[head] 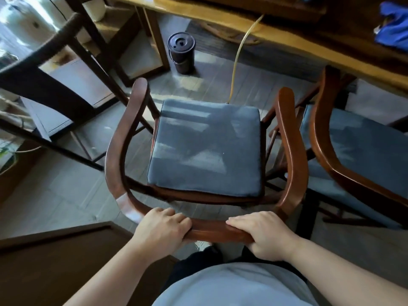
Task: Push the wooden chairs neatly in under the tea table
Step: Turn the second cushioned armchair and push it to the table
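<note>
A reddish-brown wooden chair [291,138] with a curved back rail and a blue-grey seat cushion [207,149] stands right below me, its seat out in front of the tea table [276,34]. My left hand [162,228] and my right hand [265,233] both grip the back rail, close together. A second matching wooden chair [326,138] with a blue cushion stands to the right, its front partly under the table's edge.
A dark-framed chair [44,85] stands at the left. A dark lidded bucket [181,54] sits on the floor under the table, with a yellow hose [238,54] running down beside it. A dark wooden cabinet top [55,257] lies at my lower left. Blue cloth [393,25] lies on the table.
</note>
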The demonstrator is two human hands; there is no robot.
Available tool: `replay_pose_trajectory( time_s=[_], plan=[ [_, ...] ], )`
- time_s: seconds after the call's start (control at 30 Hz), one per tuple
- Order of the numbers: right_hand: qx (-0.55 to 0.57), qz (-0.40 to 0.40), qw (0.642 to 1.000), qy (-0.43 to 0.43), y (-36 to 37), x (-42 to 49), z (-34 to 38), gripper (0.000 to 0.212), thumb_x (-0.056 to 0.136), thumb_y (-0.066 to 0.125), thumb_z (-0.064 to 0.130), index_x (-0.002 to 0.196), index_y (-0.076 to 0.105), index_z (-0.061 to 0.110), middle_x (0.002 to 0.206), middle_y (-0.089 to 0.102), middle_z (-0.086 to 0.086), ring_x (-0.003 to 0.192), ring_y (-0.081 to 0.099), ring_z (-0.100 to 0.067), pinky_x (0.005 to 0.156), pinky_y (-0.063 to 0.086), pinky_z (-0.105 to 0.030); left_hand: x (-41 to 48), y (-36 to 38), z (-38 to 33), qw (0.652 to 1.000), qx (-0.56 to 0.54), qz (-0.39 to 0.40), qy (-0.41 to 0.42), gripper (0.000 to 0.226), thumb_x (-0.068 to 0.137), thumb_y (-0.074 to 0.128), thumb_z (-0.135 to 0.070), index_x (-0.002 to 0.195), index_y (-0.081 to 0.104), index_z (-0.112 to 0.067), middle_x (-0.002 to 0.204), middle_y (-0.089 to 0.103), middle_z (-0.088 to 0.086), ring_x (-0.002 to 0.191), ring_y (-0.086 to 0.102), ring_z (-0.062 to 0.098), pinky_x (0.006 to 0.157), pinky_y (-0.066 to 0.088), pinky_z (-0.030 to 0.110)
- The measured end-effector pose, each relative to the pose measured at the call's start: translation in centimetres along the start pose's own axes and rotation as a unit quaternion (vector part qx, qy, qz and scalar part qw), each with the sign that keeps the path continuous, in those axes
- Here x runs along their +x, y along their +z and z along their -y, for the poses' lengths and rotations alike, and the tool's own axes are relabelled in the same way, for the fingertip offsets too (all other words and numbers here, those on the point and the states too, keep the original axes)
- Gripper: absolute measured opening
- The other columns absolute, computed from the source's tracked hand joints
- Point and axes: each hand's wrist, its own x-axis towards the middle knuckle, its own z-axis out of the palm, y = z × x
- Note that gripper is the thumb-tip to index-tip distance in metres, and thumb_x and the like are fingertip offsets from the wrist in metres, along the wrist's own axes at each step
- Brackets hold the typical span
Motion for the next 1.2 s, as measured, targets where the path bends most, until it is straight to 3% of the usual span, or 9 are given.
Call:
replay_pose_trajectory(
  time_s=[0.1,0.23,0.37,0.67,0.77,0.87,0.97,1.03,1.2],
  plan=[
    [0.007,-0.022,1.000,0.007,-0.5,1.3,1.6,0.063,0.073,0.058,0.020,0.135,0.053,0.032,0.139,0.056,0.011,0.125,0.052,-0.015,0.099,0.042,-0.030,0.1,-0.5,2.4,1.000,0.019,-0.001,0.002,0.032,0.070,0.075,-0.049,0.066,0.059,-0.022,0.058,0.060,-0.008,0.051,0.056,0.018,0.048,0.047,0.026],
    [0.021,-0.060,0.998,0.012,-0.9,4.1,3.9,0.060,0.068,0.047,0.031,0.126,0.059,0.030,0.125,0.067,0.006,0.112,0.060,-0.025,0.089,0.050,-0.040,0.0,-1.4,6.7,1.000,0.021,0.004,0.011,0.041,0.080,0.056,-0.061,0.072,0.061,-0.022,0.064,0.062,-0.007,0.059,0.061,0.019,0.053,0.053,0.032],
    [0.015,-0.073,0.996,0.043,-0.9,7.7,5.7,0.059,0.070,0.056,0.023,0.128,0.055,0.033,0.125,0.066,0.004,0.112,0.060,-0.026,0.091,0.047,-0.039,0.5,-2.6,11.1,0.999,0.038,0.022,0.014,0.043,0.076,0.060,-0.065,0.073,0.060,-0.022,0.065,0.062,-0.008,0.061,0.063,0.019,0.052,0.054,0.032],
    [0.019,-0.079,0.997,0.010,-1.5,14.7,7.8,0.044,0.082,0.060,0.026,0.125,0.051,0.022,0.121,0.065,-0.005,0.106,0.061,-0.032,0.086,0.051,-0.045,1.1,-4.5,17.5,0.994,0.039,0.076,-0.074,0.041,0.073,0.056,-0.067,0.093,0.063,-0.032,0.086,0.066,-0.015,0.084,0.064,0.014,0.082,0.050,0.033],
    [0.050,-0.009,0.998,-0.043,-2.3,14.9,5.9,0.067,0.083,0.064,0.043,0.142,0.037,0.024,0.142,0.050,0.000,0.125,0.048,-0.022,0.098,0.044,-0.043,1.1,-4.9,17.6,0.991,0.032,0.097,-0.087,0.040,0.075,0.055,-0.065,0.095,0.061,-0.031,0.090,0.066,-0.014,0.088,0.063,0.014,0.086,0.049,0.037],
    [-0.037,0.104,0.993,-0.033,-3.3,13.5,1.3,0.092,0.072,0.068,0.062,0.146,0.025,0.028,0.148,0.042,0.002,0.129,0.045,-0.020,0.100,0.044,-0.043,1.3,-4.2,15.7,0.995,0.004,0.057,-0.076,0.030,0.074,0.067,-0.048,0.096,0.063,-0.027,0.090,0.069,-0.008,0.087,0.065,0.020,0.085,0.052,0.042],
    [-0.185,0.168,0.968,-0.013,-5.2,12.8,-2.7,0.056,0.070,0.067,0.054,0.114,0.054,0.023,0.108,0.063,-0.002,0.101,0.062,-0.028,0.078,0.052,-0.040,2.2,-3.3,14.0,0.997,0.010,0.054,-0.061,0.036,0.078,0.050,-0.057,0.096,0.064,-0.028,0.088,0.070,-0.009,0.081,0.066,0.020,0.074,0.054,0.037],
    [-0.217,0.200,0.955,-0.036,-6.1,13.6,-3.7,0.035,0.071,0.064,0.050,0.092,0.056,0.024,0.083,0.060,0.004,0.084,0.062,-0.025,0.066,0.049,-0.035,2.6,-3.0,13.9,0.996,0.011,0.055,-0.065,0.041,0.078,0.043,-0.060,0.091,0.065,-0.029,0.083,0.070,-0.010,0.076,0.066,0.020,0.068,0.054,0.035],
    [-0.223,0.286,0.930,-0.051,-7.4,14.5,-5.4,0.028,0.072,0.062,0.049,0.087,0.053,0.027,0.080,0.056,0.008,0.077,0.056,-0.022,0.067,0.044,-0.035,4.2,-3.0,12.8,0.997,0.015,0.049,-0.064,0.041,0.078,0.041,-0.061,0.084,0.065,-0.027,0.079,0.070,-0.010,0.073,0.067,0.020,0.066,0.054,0.035]
  ],
)
